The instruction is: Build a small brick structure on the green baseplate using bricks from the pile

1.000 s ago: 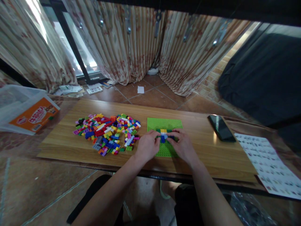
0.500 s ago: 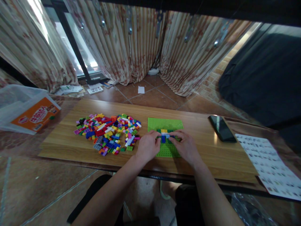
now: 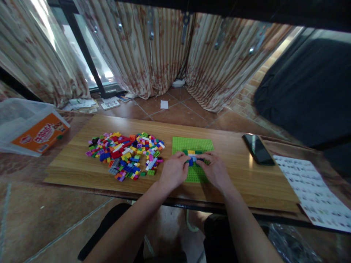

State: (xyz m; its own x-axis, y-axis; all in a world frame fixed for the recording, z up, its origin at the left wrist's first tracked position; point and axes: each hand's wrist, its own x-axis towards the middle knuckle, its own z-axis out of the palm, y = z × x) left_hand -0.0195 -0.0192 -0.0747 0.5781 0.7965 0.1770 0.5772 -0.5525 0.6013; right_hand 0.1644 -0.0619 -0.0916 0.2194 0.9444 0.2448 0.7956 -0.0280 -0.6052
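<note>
two hands are working closely over bricks on a green baseplate

a long wooden board [image 3: 238, 157] is supporting the green baseplate [image 3: 192, 141], right of a loose brick pile [image 3: 126, 149]. the left hand [image 3: 172, 170] is now closing in nearer the blue brick [image 3: 191, 163] than a moment earlier; placement is seemingly being adjusted. both hands are arching palms-down, the right hand [image 3: 216, 170] mirroring beside a light blue piece [image 3: 194, 159]. thumbs and forefingers are bending slightly apart; whether they are gripping, i cannot tell.
</note>
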